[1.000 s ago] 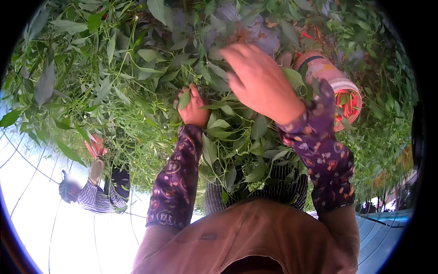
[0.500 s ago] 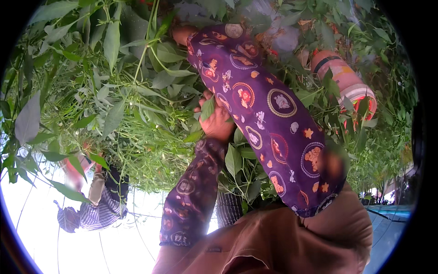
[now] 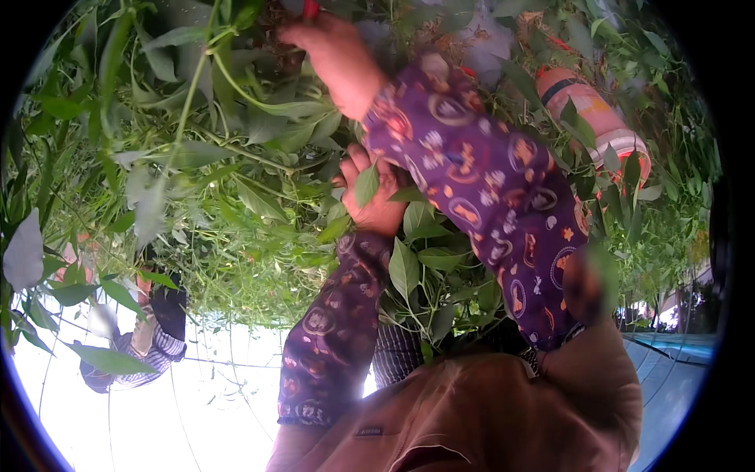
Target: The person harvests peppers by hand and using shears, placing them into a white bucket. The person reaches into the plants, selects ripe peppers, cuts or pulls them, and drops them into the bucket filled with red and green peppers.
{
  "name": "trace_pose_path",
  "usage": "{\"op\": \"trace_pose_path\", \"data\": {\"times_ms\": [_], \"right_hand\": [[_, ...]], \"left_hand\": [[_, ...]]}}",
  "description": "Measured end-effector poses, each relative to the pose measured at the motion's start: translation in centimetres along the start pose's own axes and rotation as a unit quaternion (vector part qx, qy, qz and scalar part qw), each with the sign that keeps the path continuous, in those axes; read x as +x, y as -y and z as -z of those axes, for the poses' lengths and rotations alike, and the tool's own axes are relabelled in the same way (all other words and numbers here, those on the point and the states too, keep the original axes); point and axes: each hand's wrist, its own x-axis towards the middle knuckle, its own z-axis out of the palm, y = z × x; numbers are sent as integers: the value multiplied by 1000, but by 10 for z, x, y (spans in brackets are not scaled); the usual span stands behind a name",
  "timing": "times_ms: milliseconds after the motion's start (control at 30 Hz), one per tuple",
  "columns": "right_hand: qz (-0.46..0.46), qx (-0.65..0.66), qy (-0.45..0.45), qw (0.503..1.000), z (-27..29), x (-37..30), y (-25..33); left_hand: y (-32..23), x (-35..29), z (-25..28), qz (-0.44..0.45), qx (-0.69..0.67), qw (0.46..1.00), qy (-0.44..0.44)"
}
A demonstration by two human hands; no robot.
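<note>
Leafy green plants surround both of my hands. My right hand reaches far forward near the top edge, its fingers closed on a red pepper, which is partly cut off by the picture's edge. Nearer to me, my left hand is among the stems with its fingers curled. A leaf covers part of that hand, and whatever it grips is hidden. Purple patterned sleeves cover both forearms, the right one passing above and to the right of the left hand.
A pinkish bucket with a dark band and red contents stands tilted among foliage at the right. Another person in a striped garment is at the lower left, partly behind leaves. Blue sheeting shows at the lower right.
My right hand, mostly hidden at the top before, now shows with the red pepper in it. The right forearm has shifted to the right; the left hand stays nearly in place.
</note>
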Motion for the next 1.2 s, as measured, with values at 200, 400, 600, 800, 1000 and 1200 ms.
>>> {"op": "trace_pose_path", "data": {"times_ms": [200, 400, 600, 800, 1000, 1200], "right_hand": [[-21, -9, 139, 990, 60, -113, 40], [182, -102, 160, 965, 56, -136, -9], [195, -183, 200, 943, 73, -177, 15], [299, -348, 165, 873, 88, -172, 56], [232, -202, 312, 899, 51, -179, 88], [203, -226, 99, 948, 23, -58, 47]], "left_hand": [[18, -1, 6, 78, -172, 982, 1], [51, 15, 54, 342, -812, 473, -16], [69, 14, 37, 216, -295, 931, 0], [71, -16, -16, 4, -306, 947, -97], [43, 8, -22, 417, -452, 784, -80], [30, 4, -33, 205, -346, 909, -106]]}}
